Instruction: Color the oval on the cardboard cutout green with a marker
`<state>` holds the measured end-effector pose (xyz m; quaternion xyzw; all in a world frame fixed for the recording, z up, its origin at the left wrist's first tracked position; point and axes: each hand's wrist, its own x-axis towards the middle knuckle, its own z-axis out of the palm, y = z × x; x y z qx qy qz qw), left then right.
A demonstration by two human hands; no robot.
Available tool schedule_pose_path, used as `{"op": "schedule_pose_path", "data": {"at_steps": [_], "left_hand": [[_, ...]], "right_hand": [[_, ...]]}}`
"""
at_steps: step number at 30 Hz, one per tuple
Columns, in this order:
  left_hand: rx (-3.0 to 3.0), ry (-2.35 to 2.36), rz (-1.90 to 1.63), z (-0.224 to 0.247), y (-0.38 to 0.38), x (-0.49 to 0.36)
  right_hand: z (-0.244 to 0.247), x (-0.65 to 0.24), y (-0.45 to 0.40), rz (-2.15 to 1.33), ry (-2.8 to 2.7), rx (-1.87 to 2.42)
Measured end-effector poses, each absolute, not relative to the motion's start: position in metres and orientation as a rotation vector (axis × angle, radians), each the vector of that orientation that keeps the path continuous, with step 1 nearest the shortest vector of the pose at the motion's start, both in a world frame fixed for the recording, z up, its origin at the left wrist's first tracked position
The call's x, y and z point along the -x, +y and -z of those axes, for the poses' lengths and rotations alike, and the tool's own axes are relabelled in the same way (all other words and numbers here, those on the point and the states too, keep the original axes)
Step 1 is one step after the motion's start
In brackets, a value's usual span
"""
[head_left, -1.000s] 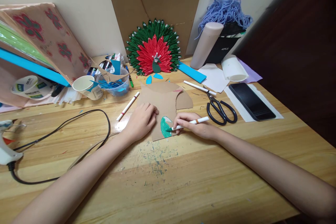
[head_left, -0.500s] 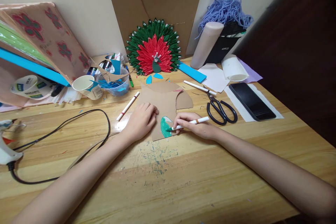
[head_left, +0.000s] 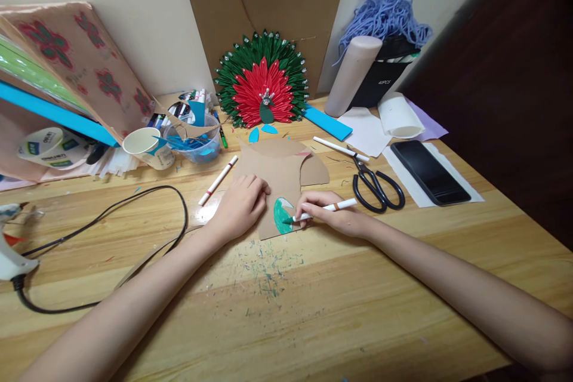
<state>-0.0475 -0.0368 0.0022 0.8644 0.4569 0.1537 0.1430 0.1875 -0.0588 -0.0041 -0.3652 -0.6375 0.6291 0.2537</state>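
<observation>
My right hand [head_left: 329, 212] grips a white marker pen [head_left: 344, 205] with a brown band. Its tip touches a small cut-out [head_left: 283, 218], mostly green with a white patch at the top right. The cut-out lies on a piece of brown cardboard [head_left: 273, 170], near its front edge. On the left part of that cardboard rests my left hand [head_left: 244, 200], fingers curled in a loose fist, with nothing visible in it. A capped white marker [head_left: 218, 180] with a red band lies beyond my left wrist.
Black-handled scissors [head_left: 378, 188] and a phone [head_left: 430, 172] lie to the right. A red and green peacock craft [head_left: 264, 83] stands at the back. At left are a paper cup [head_left: 150, 149], a plastic tub [head_left: 194, 146] and a glue gun [head_left: 13, 253] with its looping cord.
The green on the cut-out looks slightly fuller. Both hands and the marker pen stay in nearly the same place.
</observation>
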Motion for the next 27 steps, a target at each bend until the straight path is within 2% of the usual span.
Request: {"op": "schedule_pose_path", "data": {"at_steps": [27], "left_hand": [[-2.507, 1.313, -0.454, -0.0024, -0.0368, 0.0474]], "right_hand": [[0.0018, -0.1874, -0.0594, -1.703, -1.740, 1.002]]}}
